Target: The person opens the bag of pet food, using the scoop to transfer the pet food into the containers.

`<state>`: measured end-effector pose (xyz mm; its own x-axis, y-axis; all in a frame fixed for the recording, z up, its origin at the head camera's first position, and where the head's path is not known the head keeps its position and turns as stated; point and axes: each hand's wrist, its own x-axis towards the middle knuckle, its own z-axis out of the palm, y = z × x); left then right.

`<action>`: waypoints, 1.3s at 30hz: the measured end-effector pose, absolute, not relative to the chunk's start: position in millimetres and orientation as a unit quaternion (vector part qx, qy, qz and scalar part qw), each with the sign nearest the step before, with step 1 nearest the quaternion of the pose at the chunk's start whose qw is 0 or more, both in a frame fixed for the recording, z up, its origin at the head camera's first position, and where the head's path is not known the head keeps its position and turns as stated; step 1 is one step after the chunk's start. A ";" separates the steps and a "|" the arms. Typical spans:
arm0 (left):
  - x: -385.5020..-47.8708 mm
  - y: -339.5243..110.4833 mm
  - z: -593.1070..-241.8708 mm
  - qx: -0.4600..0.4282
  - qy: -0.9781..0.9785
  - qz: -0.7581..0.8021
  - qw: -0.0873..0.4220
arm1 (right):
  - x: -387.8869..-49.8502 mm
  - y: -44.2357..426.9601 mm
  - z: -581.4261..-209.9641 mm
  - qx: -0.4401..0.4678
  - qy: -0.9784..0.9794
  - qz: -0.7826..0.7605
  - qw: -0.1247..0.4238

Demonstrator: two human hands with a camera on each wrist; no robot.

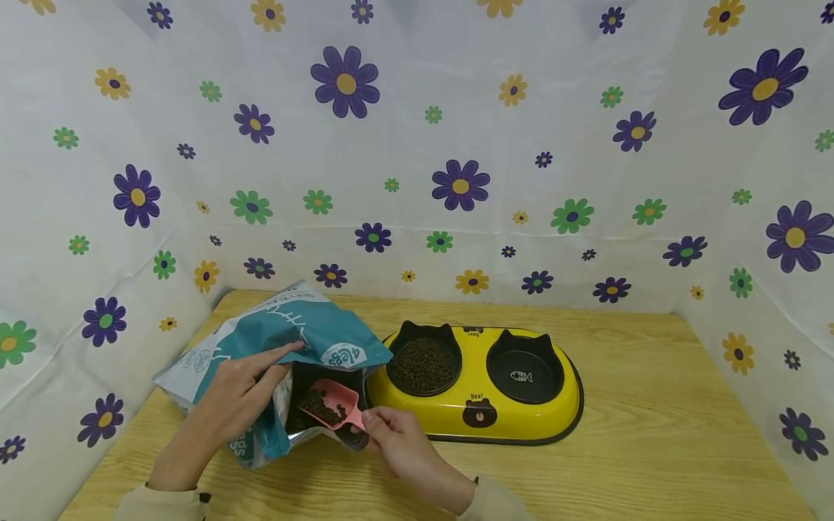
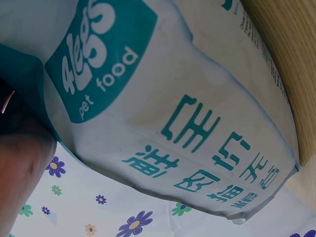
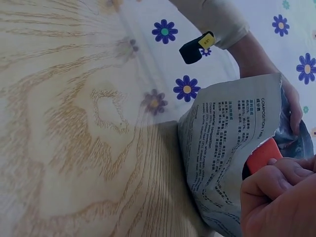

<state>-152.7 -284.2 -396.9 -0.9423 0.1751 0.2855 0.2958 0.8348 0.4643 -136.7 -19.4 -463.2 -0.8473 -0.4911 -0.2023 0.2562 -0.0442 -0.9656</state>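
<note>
Flowered white cloth [image 1: 404, 137] backs the wooden table [image 1: 651, 434] on my remote feed; I see the left hand [image 1: 228, 394] gripping the mouth of a pet food bag [image 1: 254, 325], the right hand [image 1: 417, 449] pinching a pink scoop [image 1: 344, 399] of kibble inside that opening, beside the yellow feeder [image 1: 478, 383].

"4legs pet food" on bag [image 2: 148, 113], "Bear" on yellow feeder [image 1: 474, 365]
</note>
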 end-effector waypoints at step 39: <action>-152.1 -283.5 -396.8 -0.126 -0.949 -0.265 0.115 | -137.3 30.9 -468.9 -0.117 0.591 -0.735 0.310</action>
<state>-152.1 -283.5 -396.8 -0.9415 0.1789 0.2856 0.3010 0.8275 0.4739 -137.3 30.9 -468.9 -0.7798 -0.5951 -0.1942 0.3176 -0.1088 -0.9420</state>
